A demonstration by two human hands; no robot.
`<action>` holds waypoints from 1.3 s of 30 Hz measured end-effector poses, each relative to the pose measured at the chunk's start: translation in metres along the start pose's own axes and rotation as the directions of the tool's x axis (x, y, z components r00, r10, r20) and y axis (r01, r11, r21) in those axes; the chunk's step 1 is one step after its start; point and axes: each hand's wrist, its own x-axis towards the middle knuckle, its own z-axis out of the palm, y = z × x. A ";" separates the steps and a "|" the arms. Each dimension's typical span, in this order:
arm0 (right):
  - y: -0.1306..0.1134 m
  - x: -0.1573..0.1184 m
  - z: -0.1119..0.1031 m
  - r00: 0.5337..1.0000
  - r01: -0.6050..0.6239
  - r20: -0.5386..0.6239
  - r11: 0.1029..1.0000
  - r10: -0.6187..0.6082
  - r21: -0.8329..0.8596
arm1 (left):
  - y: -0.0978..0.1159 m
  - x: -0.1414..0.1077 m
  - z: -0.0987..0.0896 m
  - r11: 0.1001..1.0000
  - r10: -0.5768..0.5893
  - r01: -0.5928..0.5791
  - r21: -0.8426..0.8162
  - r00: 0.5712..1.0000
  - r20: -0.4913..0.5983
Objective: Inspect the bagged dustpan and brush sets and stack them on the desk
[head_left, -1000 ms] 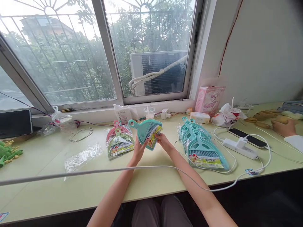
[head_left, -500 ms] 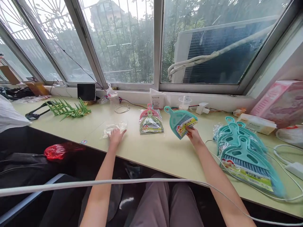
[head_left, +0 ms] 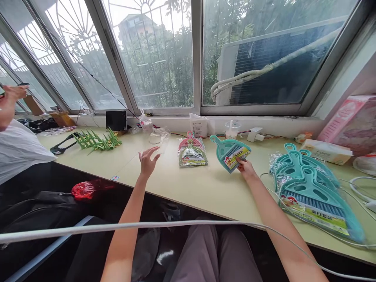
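Note:
My right hand (head_left: 246, 168) grips a turquoise dustpan-and-brush set (head_left: 229, 150) by its lower right edge, holding it tilted over the table. A printed yellow label runs across its bristles. My left hand (head_left: 147, 162) is raised above the table, its fingers apart. Just beyond those fingertips is a crumpled clear plastic bag (head_left: 163, 141); whether they still touch it is hard to see. Between my hands lie a green dustpan set (head_left: 192, 156) and a pink dustpan set (head_left: 188, 141) partly behind it. Several wrapped turquoise dustpan sets (head_left: 311, 196) are piled at the right.
A white cable (head_left: 176, 224) crosses low in front of me. Green spiky plastic pieces (head_left: 98, 141) and a black tablet (head_left: 116, 120) stand at left. A plastic cup (head_left: 232, 129) and a tissue pack (head_left: 327, 152) sit toward the back. Another person's arm (head_left: 8, 103) shows at far left.
My left hand has lifted off the table, and the clear bag has shifted back and right. The right hand still holds the turquoise set. Another person's arm has appeared at far left.

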 end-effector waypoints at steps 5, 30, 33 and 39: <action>-0.002 0.006 -0.009 0.999 0.022 -0.037 0.999 -0.021 0.028 | 0.048 0.026 0.015 0.937 0.346 -0.323 -0.134 0.911 0.222; 0.004 -0.025 0.033 0.920 -0.221 0.278 0.951 0.277 -0.216 | 0.058 0.003 0.118 0.765 0.109 -0.325 0.555 0.916 0.386; 0.000 -0.028 0.036 0.910 -0.221 0.295 0.942 0.292 -0.252 | 0.064 0.012 0.123 0.768 0.096 -0.321 0.554 0.913 0.396; -0.007 -0.026 0.035 0.947 -0.188 0.221 0.962 0.231 -0.200 | 0.048 0.008 0.127 0.787 0.067 -0.303 0.537 0.907 0.415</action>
